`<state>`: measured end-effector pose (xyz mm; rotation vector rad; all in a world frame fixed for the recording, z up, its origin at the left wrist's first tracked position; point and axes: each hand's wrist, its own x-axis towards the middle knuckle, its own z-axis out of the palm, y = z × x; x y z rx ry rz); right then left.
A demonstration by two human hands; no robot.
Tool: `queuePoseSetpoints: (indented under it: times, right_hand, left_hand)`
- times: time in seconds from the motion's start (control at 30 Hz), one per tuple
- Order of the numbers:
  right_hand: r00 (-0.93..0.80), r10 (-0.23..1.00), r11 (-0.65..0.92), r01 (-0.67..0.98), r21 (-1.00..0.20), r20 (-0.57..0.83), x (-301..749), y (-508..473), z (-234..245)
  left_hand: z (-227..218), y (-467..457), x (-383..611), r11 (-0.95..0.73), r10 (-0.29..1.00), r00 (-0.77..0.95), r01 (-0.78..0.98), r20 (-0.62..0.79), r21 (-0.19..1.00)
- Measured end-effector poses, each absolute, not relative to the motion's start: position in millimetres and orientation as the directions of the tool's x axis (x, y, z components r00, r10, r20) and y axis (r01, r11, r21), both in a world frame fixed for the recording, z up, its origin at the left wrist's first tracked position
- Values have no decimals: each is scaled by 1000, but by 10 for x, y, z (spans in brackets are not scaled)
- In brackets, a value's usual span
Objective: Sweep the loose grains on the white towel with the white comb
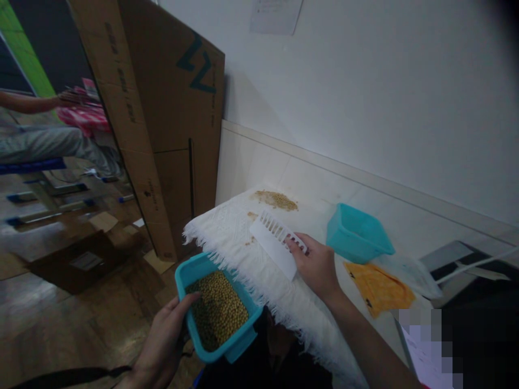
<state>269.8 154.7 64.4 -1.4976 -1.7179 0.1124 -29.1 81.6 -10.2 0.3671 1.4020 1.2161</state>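
Observation:
My left hand [170,327] grips the left rim of a turquoise plastic container [252,310], thumb over the inside edge. Soybeans [221,310] fill much of it, and it is held beside the table's near edge. In my right hand [314,262] is a flat white plastic scraper [273,246] with a row of slots, its lower edge on the white fringed cloth [231,232]. A few loose beans lie by the scraper's left end. Farther back on the table is a small spread pile of soybeans [278,200].
A second turquoise container [344,237] stands to the right, near an orange cloth [381,286] and a clear plastic bag [409,273]. A tall cardboard box [174,108] rises at the table's left end. Behind it, a seated person's arm [32,102] shows. White wall backs the table.

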Motion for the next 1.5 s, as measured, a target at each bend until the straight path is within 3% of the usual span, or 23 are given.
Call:
queuePoseSetpoints:
  times: [0.57,0.87,1.27,1.5]
  right_hand:
    - [46,837,297,799,-523,545,2606,1579,746]
    - [-74,828,384,797,-465,556,2621,1552,699]
    - [-328,608,627,757,-183,723,2376,1261,681]
    - [-399,501,729,673,-126,768,2218,1031,694]
  left_hand:
    - [-22,821,-281,408,801,-253,-431,-542,805]
    - [41,818,-271,387,797,-288,-430,-530,816]
    - [41,855,-285,399,782,-284,-457,-555,795]
    - [-26,856,-325,398,805,-246,-451,-540,799]
